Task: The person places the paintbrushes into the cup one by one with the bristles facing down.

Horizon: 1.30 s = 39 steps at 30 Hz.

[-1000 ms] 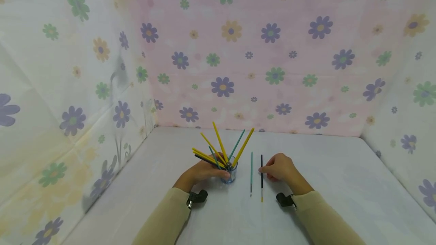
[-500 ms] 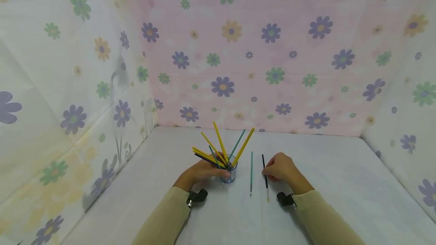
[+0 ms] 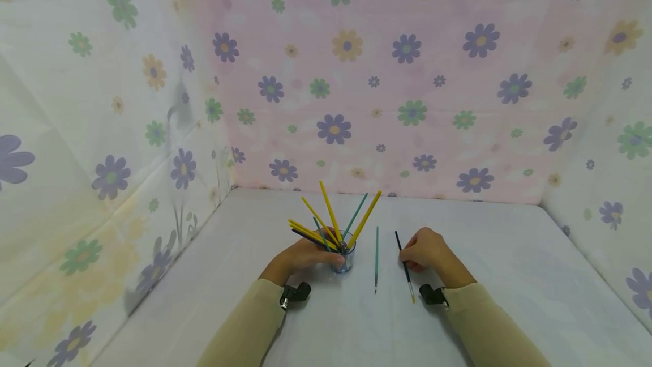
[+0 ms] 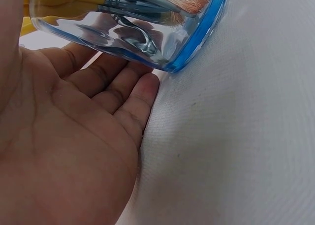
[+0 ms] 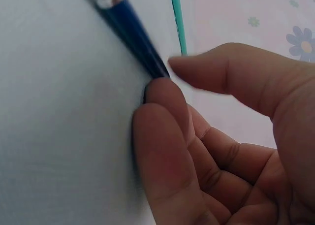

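My left hand [image 3: 304, 255] holds a clear glass [image 3: 348, 264] with a blue base, thumb in front and fingers behind. Several paintbrushes lean out of it, yellow [image 3: 367, 214], teal [image 3: 356, 211] and one dark, bristles down. Through the glass wall the left wrist view shows pale bristles [image 4: 189, 1] and metal ferrules. My right hand [image 3: 427, 251] pinches a thin dark blue paintbrush [image 5: 135, 35] by its handle, low at the table; its yellowish tip [image 3: 413, 300] points toward me. Between the glass and that brush lies a teal paintbrush [image 3: 377, 254].
A white table [image 3: 509, 276] stretches beneath both hands. Flowered cloth walls [image 3: 377, 174] stand behind it and at both sides. A black strap-on camera mount sits at each wrist [image 3: 300, 292].
My right hand has shifted right with the dark blue paintbrush, which has turned so its bristle end swings rightward. The left hand and glass stay put.
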Tool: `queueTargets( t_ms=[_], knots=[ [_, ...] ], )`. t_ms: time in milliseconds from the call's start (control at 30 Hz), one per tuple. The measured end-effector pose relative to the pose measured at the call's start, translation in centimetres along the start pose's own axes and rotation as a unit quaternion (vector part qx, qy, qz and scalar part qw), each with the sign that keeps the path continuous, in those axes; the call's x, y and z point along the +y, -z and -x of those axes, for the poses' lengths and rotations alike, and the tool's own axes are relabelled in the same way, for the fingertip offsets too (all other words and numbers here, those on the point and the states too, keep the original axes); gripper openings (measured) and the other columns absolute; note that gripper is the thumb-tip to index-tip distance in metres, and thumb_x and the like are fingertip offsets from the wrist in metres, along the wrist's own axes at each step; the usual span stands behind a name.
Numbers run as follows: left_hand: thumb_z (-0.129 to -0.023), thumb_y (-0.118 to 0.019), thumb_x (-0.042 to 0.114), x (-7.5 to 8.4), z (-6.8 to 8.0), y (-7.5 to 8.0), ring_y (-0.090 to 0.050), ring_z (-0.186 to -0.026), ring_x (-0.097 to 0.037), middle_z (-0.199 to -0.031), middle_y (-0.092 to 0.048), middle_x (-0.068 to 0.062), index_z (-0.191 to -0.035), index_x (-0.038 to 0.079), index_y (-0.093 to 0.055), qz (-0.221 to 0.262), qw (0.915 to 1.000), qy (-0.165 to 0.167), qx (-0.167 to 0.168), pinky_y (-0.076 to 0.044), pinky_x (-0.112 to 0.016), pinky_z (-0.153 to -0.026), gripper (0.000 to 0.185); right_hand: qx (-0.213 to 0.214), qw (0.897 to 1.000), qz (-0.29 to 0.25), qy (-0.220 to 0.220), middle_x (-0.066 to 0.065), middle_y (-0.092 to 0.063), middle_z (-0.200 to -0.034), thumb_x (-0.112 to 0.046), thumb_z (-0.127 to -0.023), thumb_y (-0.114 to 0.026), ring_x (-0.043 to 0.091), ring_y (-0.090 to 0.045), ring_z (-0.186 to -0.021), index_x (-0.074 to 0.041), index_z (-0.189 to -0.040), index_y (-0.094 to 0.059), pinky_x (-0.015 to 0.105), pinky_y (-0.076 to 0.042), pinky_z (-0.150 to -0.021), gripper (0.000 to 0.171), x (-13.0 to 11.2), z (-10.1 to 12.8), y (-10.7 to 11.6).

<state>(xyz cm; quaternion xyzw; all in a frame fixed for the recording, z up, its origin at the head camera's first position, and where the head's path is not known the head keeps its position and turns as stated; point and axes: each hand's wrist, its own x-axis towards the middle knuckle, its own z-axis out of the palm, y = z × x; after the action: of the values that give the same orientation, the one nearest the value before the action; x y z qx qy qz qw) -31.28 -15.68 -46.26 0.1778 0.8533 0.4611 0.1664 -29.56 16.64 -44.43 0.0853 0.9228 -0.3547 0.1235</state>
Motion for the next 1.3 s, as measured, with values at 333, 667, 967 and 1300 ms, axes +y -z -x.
queueTargets(
  t_ms=[333, 667, 967, 1300],
  knots=[
    [-0.077, -0.087, 0.056, 0.27, -0.19, -0.02, -0.051, -0.122, -0.025, -0.126, -0.063, 0.007, -0.125, 0.034, -0.060, -0.007, 1.0000, 0.006, -0.001, -0.034, -0.059, -0.112, 0.060, -0.002, 1.000, 0.018, 0.022, 0.007, -0.070, -0.074, -0.021, -0.079, -0.091, 0.016, -0.067, -0.063, -0.005, -0.086, -0.071, 0.027, -0.057, -0.059, 0.027, -0.19, 0.29, -0.12],
    [-0.075, -0.088, 0.056, 0.00, -0.25, 0.05, -0.052, -0.124, -0.026, -0.124, -0.065, 0.006, -0.128, 0.034, -0.059, 0.003, 1.0000, 0.001, -0.004, -0.034, -0.060, -0.112, 0.064, -0.004, 1.000, -0.010, 0.017, 0.008, -0.072, -0.072, -0.018, -0.082, -0.087, 0.017, -0.068, -0.061, -0.004, -0.088, -0.071, 0.029, -0.057, -0.057, 0.022, 0.04, 0.15, 0.09],
    [-0.075, -0.087, 0.059, -0.11, -0.23, 0.08, -0.054, -0.118, -0.024, -0.121, -0.066, 0.006, -0.125, 0.036, -0.060, -0.015, 0.9999, -0.006, -0.003, -0.039, -0.055, -0.106, 0.061, -0.012, 0.999, -0.043, 0.000, 0.010, -0.073, -0.075, -0.016, -0.083, -0.083, 0.017, -0.069, -0.063, -0.002, -0.094, -0.070, 0.029, -0.059, -0.060, 0.022, 0.31, 0.09, 0.10],
    [-0.079, -0.085, 0.056, -0.31, 0.10, 0.17, -0.048, -0.137, -0.029, -0.136, -0.064, 0.000, -0.138, 0.033, -0.058, 0.025, 0.9996, 0.013, 0.000, -0.030, -0.063, -0.117, 0.069, -0.016, 0.997, -0.080, 0.000, 0.011, -0.073, -0.078, -0.016, -0.085, -0.080, 0.018, -0.070, -0.065, -0.001, -0.099, -0.070, 0.030, -0.061, -0.062, 0.024, 0.50, -0.24, 0.00]
  ],
)
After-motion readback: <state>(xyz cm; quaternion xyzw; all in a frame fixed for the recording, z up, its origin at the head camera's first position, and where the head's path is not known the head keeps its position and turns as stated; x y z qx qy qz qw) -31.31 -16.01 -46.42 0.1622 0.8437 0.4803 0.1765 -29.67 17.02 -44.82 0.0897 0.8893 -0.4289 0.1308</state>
